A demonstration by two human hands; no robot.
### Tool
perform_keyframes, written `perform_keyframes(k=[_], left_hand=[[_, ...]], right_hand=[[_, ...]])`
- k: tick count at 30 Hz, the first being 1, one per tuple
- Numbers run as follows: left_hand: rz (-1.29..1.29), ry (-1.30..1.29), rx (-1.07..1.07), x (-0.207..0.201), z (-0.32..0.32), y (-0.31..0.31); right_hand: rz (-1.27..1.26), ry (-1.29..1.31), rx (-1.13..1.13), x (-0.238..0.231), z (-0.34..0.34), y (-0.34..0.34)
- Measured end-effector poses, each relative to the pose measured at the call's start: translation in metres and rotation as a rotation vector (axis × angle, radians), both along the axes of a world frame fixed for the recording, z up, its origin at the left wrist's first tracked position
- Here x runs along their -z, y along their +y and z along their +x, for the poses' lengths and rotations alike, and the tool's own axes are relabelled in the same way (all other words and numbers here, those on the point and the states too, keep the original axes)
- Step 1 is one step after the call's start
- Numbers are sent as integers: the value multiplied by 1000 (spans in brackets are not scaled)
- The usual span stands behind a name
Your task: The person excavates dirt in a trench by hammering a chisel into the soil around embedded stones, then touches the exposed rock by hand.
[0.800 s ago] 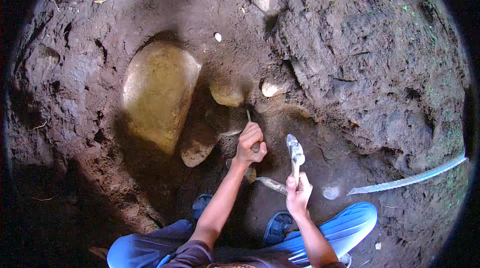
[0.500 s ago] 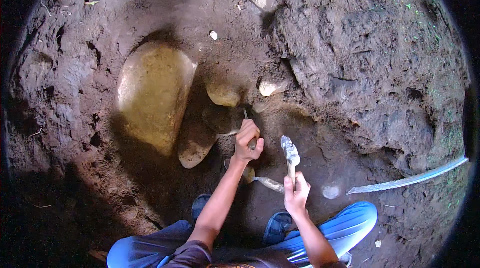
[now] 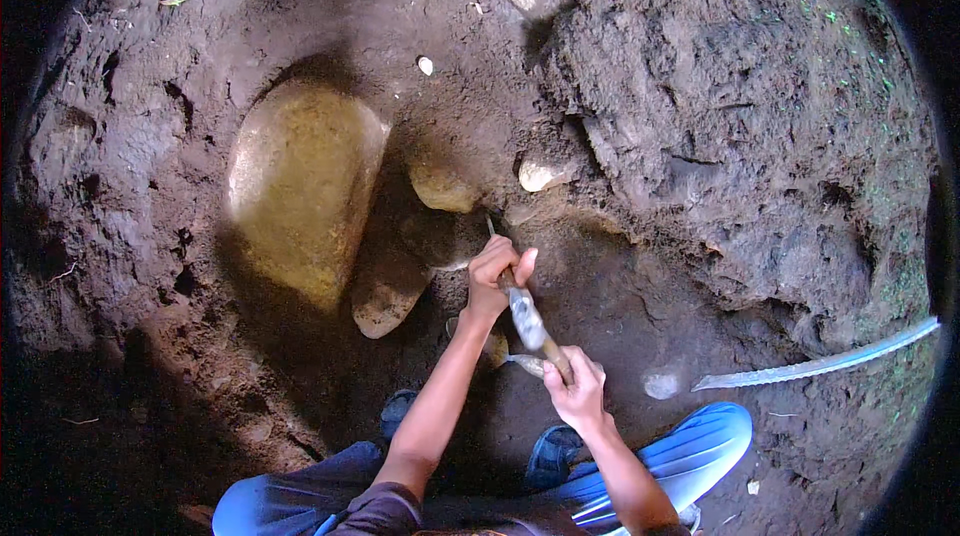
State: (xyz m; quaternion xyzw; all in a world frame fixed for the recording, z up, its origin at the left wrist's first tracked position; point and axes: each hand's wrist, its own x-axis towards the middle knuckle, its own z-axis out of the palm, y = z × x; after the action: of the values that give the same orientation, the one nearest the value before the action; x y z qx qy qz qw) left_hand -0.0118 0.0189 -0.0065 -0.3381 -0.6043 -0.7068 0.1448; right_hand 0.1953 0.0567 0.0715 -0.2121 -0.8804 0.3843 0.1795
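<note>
My left hand (image 3: 491, 276) is closed around a chisel. Its thin metal tip (image 3: 490, 225) points away from me, into the dark soil below a rounded yellowish stone (image 3: 442, 188). My right hand (image 3: 578, 386) grips the wooden handle of a hammer (image 3: 527, 321). The whitish, slightly blurred hammer head is at the near end of the chisel, by my left thumb; whether the two touch I cannot tell. Beneath the hammer lies a trowel (image 3: 525, 364) on the ground, its handle partly covered by my right hand and the hammer.
A big flat-sided yellowish stone (image 3: 305, 196) stands at the left, with a longer brown stone (image 3: 385, 306) beside it. A smaller pale stone (image 3: 541, 174) sits in the soil. Rough earth (image 3: 720, 136) rises at the right, near a long pale strip (image 3: 815, 356) with a jagged edge.
The hammer has swung left and toward the chisel's near end, its head tipping over from upright. My left hand and the chisel keep nearly the same place.
</note>
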Motion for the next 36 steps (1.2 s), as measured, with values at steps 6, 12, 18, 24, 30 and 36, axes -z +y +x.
perform_keyframes(k=[6,12,18,24,30,36], left_hand=[[43,-58,-11,0,0,4],[45,-69,-42,8,-4,-2],[68,-26,-28,7,-3,-4],[31,-57,-11,13,-10,-9],[38,21,14,17,-6,-6],[-14,33,-30,13,-7,-6]], right_hand=[[286,53,-211,7,4,3],[313,219,-215,3,3,-2],[290,-85,-177,7,-7,-2],[249,-282,-159,12,-11,1],[244,19,-257,22,0,1],[319,394,-363,3,-13,3]])
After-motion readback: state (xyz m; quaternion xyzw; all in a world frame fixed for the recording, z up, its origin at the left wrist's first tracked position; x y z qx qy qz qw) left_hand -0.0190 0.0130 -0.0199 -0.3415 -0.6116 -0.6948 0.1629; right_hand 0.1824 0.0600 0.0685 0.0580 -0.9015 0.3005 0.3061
